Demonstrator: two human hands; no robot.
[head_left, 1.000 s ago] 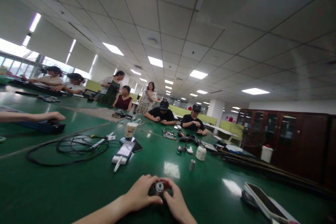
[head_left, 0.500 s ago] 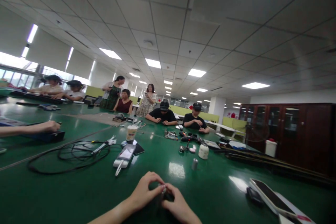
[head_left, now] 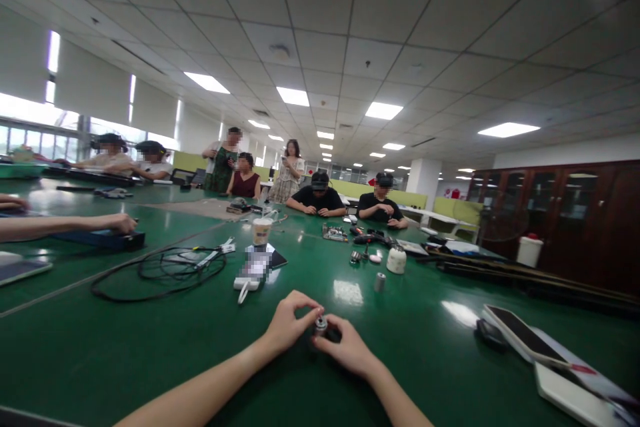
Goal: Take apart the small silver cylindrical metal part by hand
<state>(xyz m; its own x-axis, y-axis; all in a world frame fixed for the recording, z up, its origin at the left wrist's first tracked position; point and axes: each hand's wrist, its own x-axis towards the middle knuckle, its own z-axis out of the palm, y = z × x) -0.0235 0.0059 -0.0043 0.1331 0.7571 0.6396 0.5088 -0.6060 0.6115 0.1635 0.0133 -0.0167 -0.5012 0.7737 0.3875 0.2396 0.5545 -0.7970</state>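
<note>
A small silvery metal cylinder (head_left: 321, 325) stands upright between my hands, its round top with a dark centre hole facing up. My left hand (head_left: 291, 321) pinches at its upper rim with thumb and index finger. Around its right side curl the thumb and fingers of my right hand (head_left: 347, 347), gripping it low down. The lower part of the cylinder is hidden by my fingers. Farther off on the green table (head_left: 260, 347) stands a second, similar metal cylinder (head_left: 380, 281), beside a white rounded jar (head_left: 397, 259).
A looped black cable (head_left: 160, 273), a phone-like device (head_left: 254, 270) and a paper cup (head_left: 261, 231) lie to the left. On the right are a dark mouse-shaped object (head_left: 490, 333) and a phone (head_left: 525, 337). A co-worker's hand (head_left: 123, 223) rests at a blue box.
My view has shifted, so the hands appear higher and slightly to the right. The cylinder's top now shows between my fingers, where it was mostly covered before.
</note>
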